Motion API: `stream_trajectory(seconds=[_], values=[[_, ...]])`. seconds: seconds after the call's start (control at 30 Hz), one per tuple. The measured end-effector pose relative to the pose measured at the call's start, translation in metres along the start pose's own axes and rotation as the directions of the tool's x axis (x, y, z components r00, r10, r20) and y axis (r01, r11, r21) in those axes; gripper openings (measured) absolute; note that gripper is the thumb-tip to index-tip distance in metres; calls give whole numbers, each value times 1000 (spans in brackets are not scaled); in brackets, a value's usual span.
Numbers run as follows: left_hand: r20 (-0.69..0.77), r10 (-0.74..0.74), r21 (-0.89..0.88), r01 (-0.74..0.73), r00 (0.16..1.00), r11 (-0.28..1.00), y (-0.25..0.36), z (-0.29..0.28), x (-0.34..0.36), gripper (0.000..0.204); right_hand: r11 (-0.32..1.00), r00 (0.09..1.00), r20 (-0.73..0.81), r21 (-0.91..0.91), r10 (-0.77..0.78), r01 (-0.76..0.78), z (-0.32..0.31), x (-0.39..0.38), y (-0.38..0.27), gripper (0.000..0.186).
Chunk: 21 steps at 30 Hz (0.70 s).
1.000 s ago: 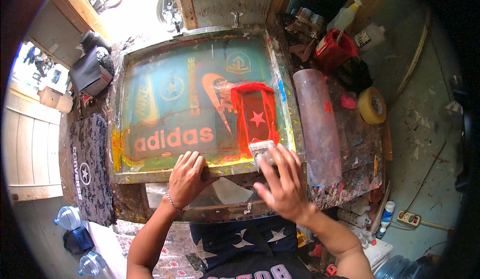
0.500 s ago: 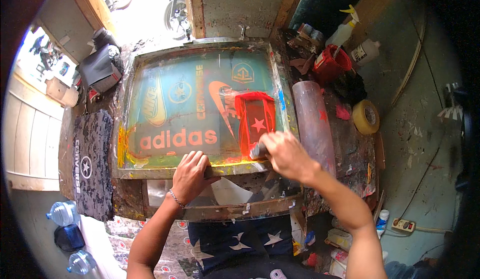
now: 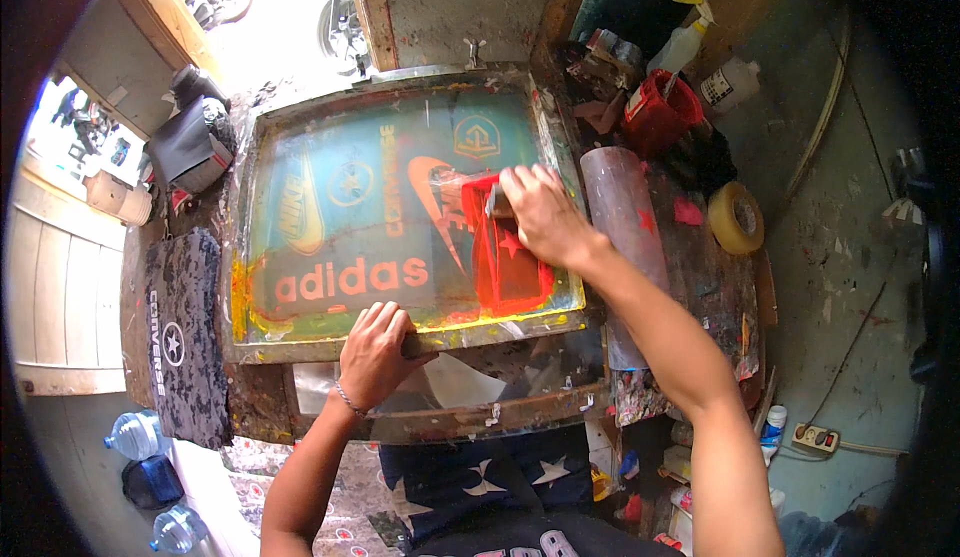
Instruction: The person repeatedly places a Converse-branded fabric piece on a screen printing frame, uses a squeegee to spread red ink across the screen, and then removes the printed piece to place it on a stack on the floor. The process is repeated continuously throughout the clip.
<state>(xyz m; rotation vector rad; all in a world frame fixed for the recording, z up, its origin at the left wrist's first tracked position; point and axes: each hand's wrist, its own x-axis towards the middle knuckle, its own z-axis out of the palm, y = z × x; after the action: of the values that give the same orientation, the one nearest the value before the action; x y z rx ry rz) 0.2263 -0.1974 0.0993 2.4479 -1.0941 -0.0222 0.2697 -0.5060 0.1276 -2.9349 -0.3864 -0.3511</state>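
A silk-screen frame [image 3: 480, 333] lies on the worktable, its greenish mesh [image 3: 330, 227] showing several light stencil designs. My left hand [image 3: 372, 355] is closed over the frame's near edge, fingers on top, with a bracelet at the wrist. My right hand [image 3: 545, 215] grips a small squeegee [image 3: 497, 203] whose blade meets the mesh on the right. Around and below it spreads wet red ink [image 3: 485, 282], over a star design partly covered by my hand.
Right of the frame lies a clear plastic cylinder [image 3: 622, 207]. Beyond it stand a red ink bucket [image 3: 662, 115], a spray bottle [image 3: 682, 45] and a tape roll [image 3: 735, 218]. Printed dark fabric [image 3: 187, 337] hangs at the left edge. A power strip [image 3: 816, 439] sits low right.
My right hand has pushed the squeegee away from me, from the near end of the red ink to its far end. My left hand keeps its hold on the frame.
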Motion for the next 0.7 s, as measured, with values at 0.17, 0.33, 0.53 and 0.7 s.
stream_trajectory(seconds=[0.17,0.33,0.53,0.7], values=[[-10,-17,-1,17,1000,1000,-2,3,-3,48,998,999,19,38,-49,48,-14,-81,-51,33],[-15,11,7,-11,1000,1000,7,-8,3,47,998,998,22,-20,-51,52,-30,-105,-72,23],[-124,5,-85,-16,992,996,28,-121,40,43,981,888,-427,-159,-173,114,-101,-60,-71,56],[-646,212,238,-70,733,969,50,-114,37,54,989,936,-339,-74,98,-131,-199,42,-44,75]])
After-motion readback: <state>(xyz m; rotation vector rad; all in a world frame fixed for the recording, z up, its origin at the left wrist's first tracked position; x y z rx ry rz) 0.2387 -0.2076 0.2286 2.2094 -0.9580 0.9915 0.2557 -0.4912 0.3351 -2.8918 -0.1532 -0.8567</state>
